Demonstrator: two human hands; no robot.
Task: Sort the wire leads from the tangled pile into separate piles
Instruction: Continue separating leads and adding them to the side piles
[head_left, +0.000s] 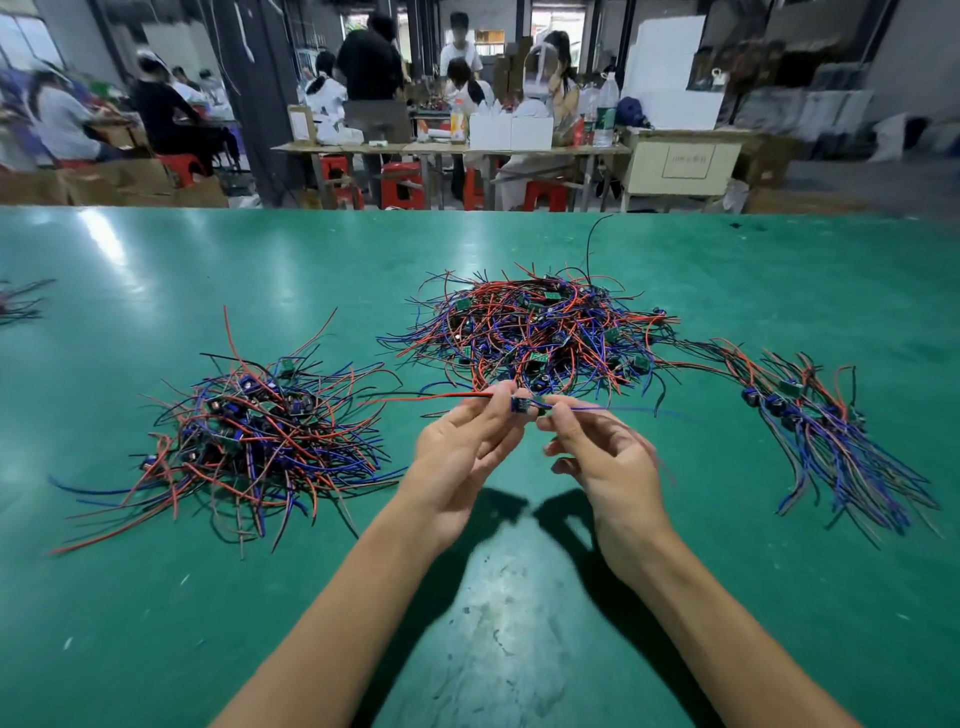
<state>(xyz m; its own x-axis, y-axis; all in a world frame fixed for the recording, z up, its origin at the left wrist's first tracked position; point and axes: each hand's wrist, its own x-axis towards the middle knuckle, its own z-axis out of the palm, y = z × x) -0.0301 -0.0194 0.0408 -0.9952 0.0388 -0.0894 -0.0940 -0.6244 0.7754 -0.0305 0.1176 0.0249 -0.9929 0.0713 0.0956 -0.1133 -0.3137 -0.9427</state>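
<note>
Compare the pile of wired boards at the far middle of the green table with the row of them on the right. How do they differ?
The far middle pile is a heaped tangle, its leads crossing every way; the right-hand row is combed out, its leads running roughly parallel toward the near edge. The pile's small boards are scattered through it; the row's sit together at its far end. Both hold red, blue and black leads on small boards and lie on the green table.

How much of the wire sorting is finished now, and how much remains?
Done: a loose pile on the left and a neater, combed-out row on the right. In hand: one small board with leads, pinched between the left hand and right hand. Left: the big tangled pile behind, seemingly the largest.
</note>
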